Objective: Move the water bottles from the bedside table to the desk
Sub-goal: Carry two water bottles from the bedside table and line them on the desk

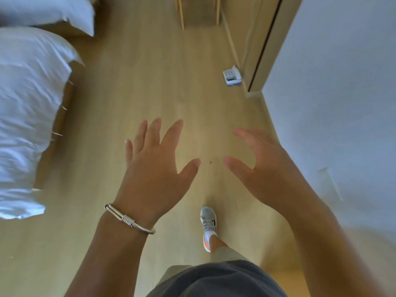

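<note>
Left hand (153, 166): your left hand is held out over the floor, back of the hand up, fingers straight and spread; its grip is fully open and has hold of nothing.
Right hand (264, 166): your right hand is held out beside the left, thumb apart from the fingers, fingers loosely extended; its grip is likewise open and has hold of nothing.
Gap between hands: the two thumbs point toward each other and stay apart, with bare floor showing between them.
Bracelet (129, 219): a silver metal bangle with a coiled section sits around your left wrist.
Water bottles: none appears in this view, so you cannot tell where they are; neither the bedside table nor the desk surface can be identified here.
Floor (150, 82): light wood-look boards run from your feet to the top of the view.
Bed (27, 108): white rumpled bedding lies along the left edge, with a white pillow (55, 11) at the upper left corner.
Shoe (208, 227): a grey sneaker with an orange heel patch, worn over a white sock, is planted on the floor below your hands.
Telephone (232, 77): a small white desk telephone rests on the floor beside a wooden panel near the right wall (334, 93).
Wooden legs (181, 13): slim pale furniture legs stand at the top centre; the piece they belong to is cut off.
</note>
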